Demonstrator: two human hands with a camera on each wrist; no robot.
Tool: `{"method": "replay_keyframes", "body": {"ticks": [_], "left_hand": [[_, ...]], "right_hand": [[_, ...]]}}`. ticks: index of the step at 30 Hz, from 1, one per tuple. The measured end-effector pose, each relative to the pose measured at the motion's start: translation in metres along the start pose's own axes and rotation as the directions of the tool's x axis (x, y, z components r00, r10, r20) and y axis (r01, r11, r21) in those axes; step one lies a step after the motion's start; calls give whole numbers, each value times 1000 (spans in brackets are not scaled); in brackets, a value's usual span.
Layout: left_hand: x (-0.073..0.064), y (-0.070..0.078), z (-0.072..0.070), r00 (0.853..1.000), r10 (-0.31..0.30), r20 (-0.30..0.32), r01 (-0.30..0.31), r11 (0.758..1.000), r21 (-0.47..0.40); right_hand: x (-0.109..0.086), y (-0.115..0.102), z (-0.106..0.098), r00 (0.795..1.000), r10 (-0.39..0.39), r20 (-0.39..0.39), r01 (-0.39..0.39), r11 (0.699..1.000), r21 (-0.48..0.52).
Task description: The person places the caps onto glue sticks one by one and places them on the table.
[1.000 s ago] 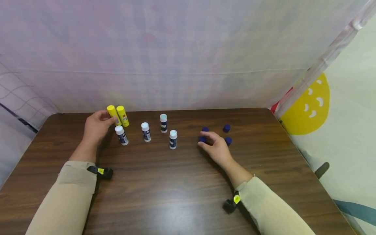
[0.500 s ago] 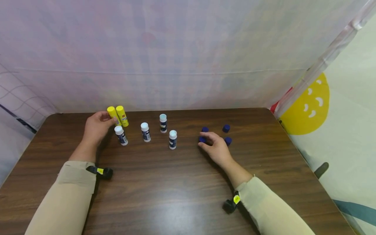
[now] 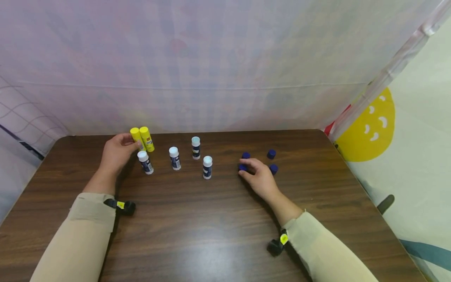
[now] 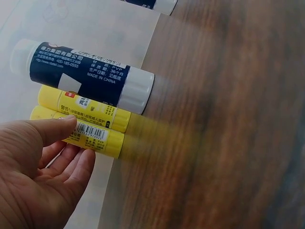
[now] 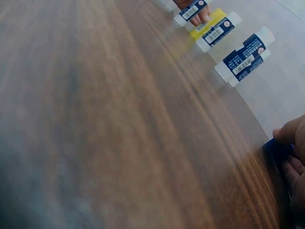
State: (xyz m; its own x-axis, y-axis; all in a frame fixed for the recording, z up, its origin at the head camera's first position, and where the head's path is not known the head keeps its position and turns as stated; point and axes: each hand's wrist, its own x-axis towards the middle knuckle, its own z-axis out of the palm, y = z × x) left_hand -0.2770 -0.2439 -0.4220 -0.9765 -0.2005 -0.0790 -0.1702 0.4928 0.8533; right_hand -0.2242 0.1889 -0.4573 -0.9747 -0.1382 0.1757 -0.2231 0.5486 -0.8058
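Observation:
My left hand (image 3: 118, 153) pinches the left of two yellow glue sticks (image 3: 135, 134) between thumb and fingers. The second yellow glue stick (image 3: 147, 139) stands upright right beside it, and their sides meet in the left wrist view. Just in front is a white-and-navy glue stick (image 3: 147, 165) with a white top. On the right, my right hand (image 3: 258, 176) has thumb and fingertips around a small blue cap (image 3: 243, 167), partly hidden by the fingers. Another blue cap (image 3: 246, 155) sits right behind its fingertips.
More white-and-navy glue sticks (image 3: 175, 159) stand upright between the hands, the nearest (image 3: 207, 168) at mid-table. Two blue caps (image 3: 271, 154) (image 3: 273, 169) lie beyond my right hand. A pale cloth (image 3: 225, 98) hangs along the back edge of the brown wooden table (image 3: 197, 219).
The left yellow glue stick has shifted slightly right with my left hand, closing in against the other yellow one. My right hand has stayed almost still at the blue cap.

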Motion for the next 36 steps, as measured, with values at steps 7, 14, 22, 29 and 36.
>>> {"method": "replay_keyframes", "body": {"ticks": [7,14,22,29,36], "left_hand": [[1,0,0,1000,-4,-2,4,1000,0],[2,1,-1,1000,-1,1,1,1000,1],[1,2,-2,1000,-13,-1,13,1000,-2],[-1,2,-2,1000,-16,3,16,1000,-7],[-3,1,-2,1000,-9,7,9,1000,-9]], "right_hand": [[1,-1,-1,1000,2,1,-2,1000,-5],[1,-3,-1,1000,-3,-3,3,1000,3],[0,-3,-1,1000,-17,-9,17,1000,-3],[-1,-4,-1,1000,-7,-10,7,1000,-8],[0,-1,0,1000,-13,-24,13,1000,0]]}}
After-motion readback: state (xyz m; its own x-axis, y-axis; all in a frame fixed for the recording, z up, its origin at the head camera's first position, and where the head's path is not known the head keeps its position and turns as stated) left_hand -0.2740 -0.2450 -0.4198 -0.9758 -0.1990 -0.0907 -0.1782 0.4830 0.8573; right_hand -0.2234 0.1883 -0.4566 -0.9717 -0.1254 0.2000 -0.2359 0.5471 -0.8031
